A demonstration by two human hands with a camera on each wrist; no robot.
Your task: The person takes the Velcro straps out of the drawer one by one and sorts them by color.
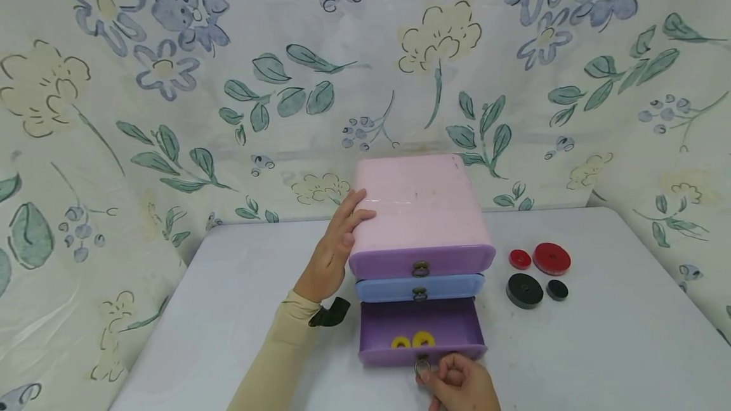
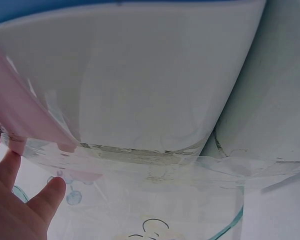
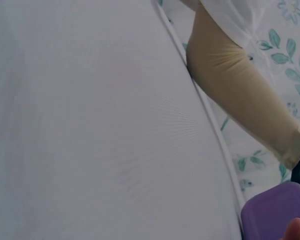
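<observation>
A small chest of drawers with a pink top (image 1: 419, 202) stands on the white table. My left hand (image 1: 331, 259) rests against its left side, fingers extended onto the top edge; the left wrist view shows those fingers beside the pink casing (image 2: 20, 100). The bottom purple drawer (image 1: 388, 322) is pulled out, with two yellow rings (image 1: 424, 339) lying inside near its front. At the drawer's front, my right hand (image 1: 462, 385) pinches the metal ring pull (image 1: 422, 368). In the right wrist view only a fingertip (image 3: 295, 230) shows, over the purple drawer front (image 3: 270, 212).
Right of the chest lie a large red disc (image 1: 551, 259), a small red disc (image 1: 520, 259), a large black disc (image 1: 524, 290) and a small black disc (image 1: 557, 290). Above the bottom drawer are a blue drawer (image 1: 388, 290) and a purple one (image 1: 382, 265). Flowered cloth (image 1: 400, 113) hangs behind.
</observation>
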